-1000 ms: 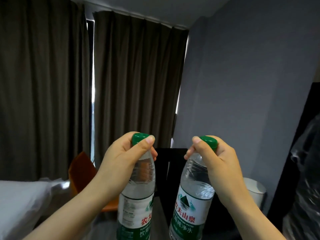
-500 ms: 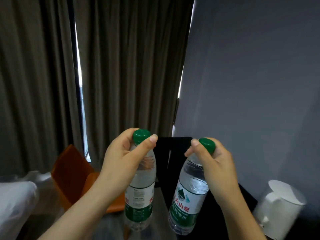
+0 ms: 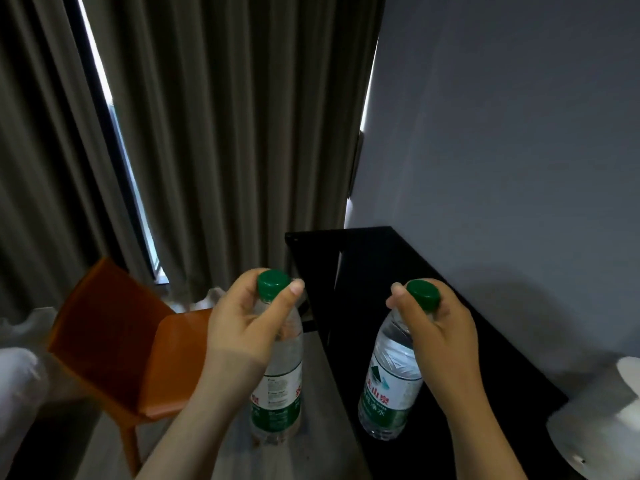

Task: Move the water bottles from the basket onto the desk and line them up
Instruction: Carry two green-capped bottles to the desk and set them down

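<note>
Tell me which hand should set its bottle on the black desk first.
Right hand: the right bottle hangs over the black desk; the left hand holds the left bottle off its edge.

Both bare forearms rise from the bottom edge, side by side and well apart. The left hand (image 3: 242, 327) curls round the neck of the left bottle (image 3: 281, 382), its thumb tip lying beside the cap. The right hand (image 3: 441, 336) grips the neck of the right bottle (image 3: 389, 386) the same way, thumb pointing toward the left hand, wrist roughly straight.
</note>
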